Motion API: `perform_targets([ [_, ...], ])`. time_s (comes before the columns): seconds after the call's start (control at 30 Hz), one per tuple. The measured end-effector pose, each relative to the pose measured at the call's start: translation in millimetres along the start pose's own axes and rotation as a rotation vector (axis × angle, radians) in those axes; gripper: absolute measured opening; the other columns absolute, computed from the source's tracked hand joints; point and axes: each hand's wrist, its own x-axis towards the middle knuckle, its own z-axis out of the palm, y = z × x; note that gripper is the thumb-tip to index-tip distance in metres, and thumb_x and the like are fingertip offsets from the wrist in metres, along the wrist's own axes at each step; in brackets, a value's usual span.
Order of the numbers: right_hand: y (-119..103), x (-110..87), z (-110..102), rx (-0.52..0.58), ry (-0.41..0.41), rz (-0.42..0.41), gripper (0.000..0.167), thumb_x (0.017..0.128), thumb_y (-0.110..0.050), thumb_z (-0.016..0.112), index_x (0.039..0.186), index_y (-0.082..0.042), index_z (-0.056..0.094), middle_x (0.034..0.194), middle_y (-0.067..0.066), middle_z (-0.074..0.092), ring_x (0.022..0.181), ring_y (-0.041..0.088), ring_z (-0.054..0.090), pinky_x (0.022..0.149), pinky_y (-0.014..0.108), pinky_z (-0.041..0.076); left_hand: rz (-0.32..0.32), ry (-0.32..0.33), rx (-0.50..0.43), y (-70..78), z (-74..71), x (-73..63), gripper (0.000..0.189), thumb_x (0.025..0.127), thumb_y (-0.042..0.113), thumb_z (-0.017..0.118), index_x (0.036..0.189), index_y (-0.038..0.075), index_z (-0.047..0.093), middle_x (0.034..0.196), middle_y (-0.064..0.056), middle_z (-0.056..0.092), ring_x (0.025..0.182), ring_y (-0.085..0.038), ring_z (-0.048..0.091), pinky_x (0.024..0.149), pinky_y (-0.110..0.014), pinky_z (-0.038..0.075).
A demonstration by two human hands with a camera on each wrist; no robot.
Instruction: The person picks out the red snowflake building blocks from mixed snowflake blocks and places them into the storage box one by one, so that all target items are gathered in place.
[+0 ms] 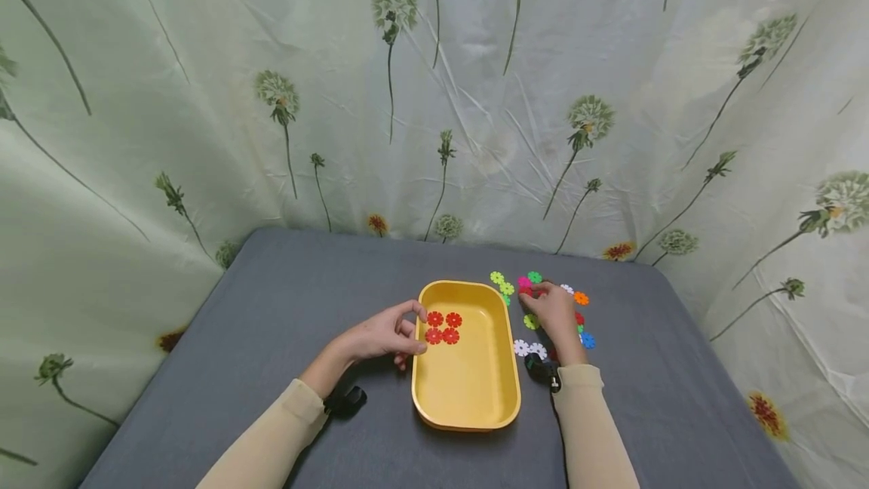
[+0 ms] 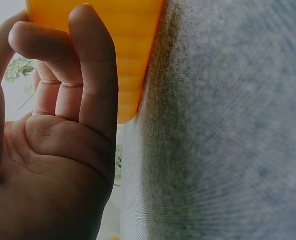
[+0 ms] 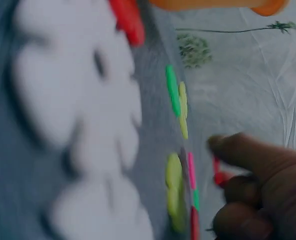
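Observation:
My left hand [image 1: 383, 333] rests at the left rim of a yellow tray [image 1: 471, 395], its thumb and index finger apart at the edge. In the left wrist view, the other fingers [image 2: 95, 75] curve in front of the tray's outer wall. Several red flower-shaped plastic discs [image 1: 450, 336] lie grouped in the tray, right by those fingertips. To the right of the tray, my right hand [image 1: 555, 315] pinches a red flower-shaped disc [image 3: 218, 177] between thumb and fingers, raised over the loose pieces; the fingers hide most of it.
Around the right hand lie loose flower discs: yellow-green [image 1: 498, 278], green [image 1: 535, 277], pink [image 1: 523, 281], white [image 1: 521, 348], orange [image 1: 581, 298] and blue [image 1: 588, 340]. A grey cloth [image 1: 305, 270] covers the table. Behind it hangs a dandelion-print curtain [image 1: 489, 134].

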Motion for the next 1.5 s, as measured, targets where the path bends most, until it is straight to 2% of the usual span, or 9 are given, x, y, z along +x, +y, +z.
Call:
perform_targets([
  [0.13,-13,1.5,-12,0.097,0.016,-0.006,0.043,0.096,-0.027,0.078,0.124,0.005,0.072,0.066,0.007,0.06,0.054,0.015,0.047,0.05,0.026,0.038,-0.007,0.011,0.005,2.0,-1.5,1.6,0.053,0.097,0.012,0.076,0.133,-0.002,0.04,0.068,0.001,0.06,0.056,-0.014,0.06,0.062,-0.03,0.059],
  [0.23,-26,-0.1,-25,0.187,0.012,-0.012,0.041,0.098,-0.024,0.076,0.128,0.003,0.07,0.054,-0.004,0.045,0.047,0.013,0.038,0.047,0.025,0.032,-0.015,0.017,0.005,3.6,-2.1,2.1,0.052,0.097,0.012,0.076,0.133,-0.001,0.04,0.069,0.001,0.061,0.056,-0.014,0.06,0.062,-0.03,0.058],
  [0.5,-64,-22.4,-49,0.312,0.004,-0.089,0.04,0.096,-0.03,0.08,0.126,-0.005,0.073,0.053,-0.008,0.043,0.045,0.012,0.035,0.047,0.026,0.029,-0.007,0.001,0.01,2.2,0.3,-1.6,0.051,0.097,0.014,0.077,0.131,0.001,0.042,0.068,0.001,0.061,0.056,-0.014,0.061,0.063,-0.03,0.059],
  [0.63,-86,-35.6,-48,0.426,-0.074,-0.114,0.038,0.095,-0.03,0.081,0.125,-0.008,0.073,0.055,-0.008,0.043,0.047,0.012,0.033,0.048,0.026,0.029,0.002,0.001,0.014,1.4,0.4,-2.6,0.051,0.097,0.014,0.077,0.131,0.0,0.041,0.068,0.001,0.061,0.056,-0.014,0.06,0.063,-0.03,0.059],
  [0.77,-104,-46.5,-41,0.495,-0.153,-0.143,0.036,0.094,-0.027,0.083,0.123,-0.008,0.074,0.057,-0.005,0.046,0.047,0.012,0.036,0.048,0.025,0.032,0.002,0.003,0.021,1.9,0.9,-3.7,0.053,0.097,0.014,0.077,0.132,-0.002,0.04,0.069,0.001,0.062,0.056,-0.014,0.061,0.063,-0.03,0.06],
  [0.93,-116,-55.2,-27,0.509,-0.208,-0.179,0.033,0.094,-0.023,0.083,0.121,-0.007,0.075,0.058,-0.004,0.048,0.047,0.01,0.036,0.049,0.025,0.033,-0.012,0.01,0.021,2.4,1.7,-2.0,0.05,0.098,0.01,0.074,0.133,-0.002,0.04,0.07,0.001,0.063,0.056,-0.013,0.06,0.063,-0.03,0.059],
  [1.13,-122,-60.8,-3,0.421,-0.285,-0.237,0.029,0.093,-0.023,0.084,0.117,-0.009,0.077,0.059,-0.002,0.048,0.049,0.012,0.036,0.048,0.023,0.028,-0.034,0.019,0.019,1.6,1.6,-0.5,0.049,0.099,0.011,0.074,0.133,-0.001,0.04,0.07,0.001,0.063,0.057,-0.014,0.06,0.063,-0.03,0.058],
  [1.33,-119,-60.7,12,0.397,-0.438,-0.25,0.031,0.091,-0.02,0.084,0.116,-0.005,0.076,0.061,-0.002,0.047,0.051,0.013,0.036,0.049,0.024,0.028,-0.03,0.008,0.017,1.4,1.4,-0.5,0.05,0.099,0.012,0.074,0.132,-0.001,0.04,0.068,0.001,0.062,0.057,-0.014,0.061,0.063,-0.03,0.058],
  [1.5,-112,-57.8,20,0.344,-0.491,-0.301,0.028,0.091,-0.02,0.084,0.113,-0.004,0.077,0.06,-0.003,0.049,0.051,0.012,0.038,0.049,0.023,0.03,-0.031,0.011,0.004,1.4,0.7,-0.2,0.049,0.098,0.012,0.075,0.131,0.0,0.04,0.068,0.001,0.061,0.056,-0.014,0.06,0.063,-0.03,0.058],
])
